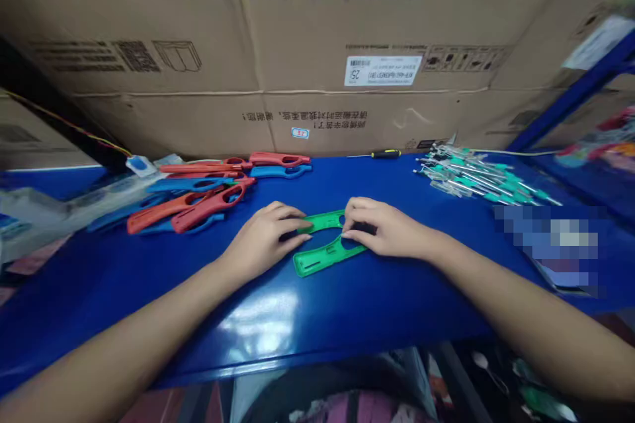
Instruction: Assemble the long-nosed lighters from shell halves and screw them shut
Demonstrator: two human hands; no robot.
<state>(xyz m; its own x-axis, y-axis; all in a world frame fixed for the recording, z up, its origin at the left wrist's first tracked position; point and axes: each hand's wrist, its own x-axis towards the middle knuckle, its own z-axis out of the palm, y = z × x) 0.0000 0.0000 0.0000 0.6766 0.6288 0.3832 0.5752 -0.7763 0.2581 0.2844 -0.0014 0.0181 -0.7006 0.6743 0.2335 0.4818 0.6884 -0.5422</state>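
Observation:
Two green plastic shell halves, shaped like lighter handles with a finger hole, lie on the blue table in front of me. The far half [326, 219] has its left end pinched between the thumb and fingers of my left hand [270, 232]. My right hand [380, 228] closes over the right ends, its fingertips at the finger holes. The near half [322, 258] shows its hollow, ribbed inside, and its left end points toward me. My right fingers hide where the two halves come close, so I cannot tell whether they touch.
Red and blue handle shells [213, 201] are heaped at the left, beside clear plastic bags [94, 201]. At the back lies a black and yellow screwdriver [385, 154]. Thin metal rods with green parts [481, 175] are piled right. A cardboard wall [297, 33] stands behind.

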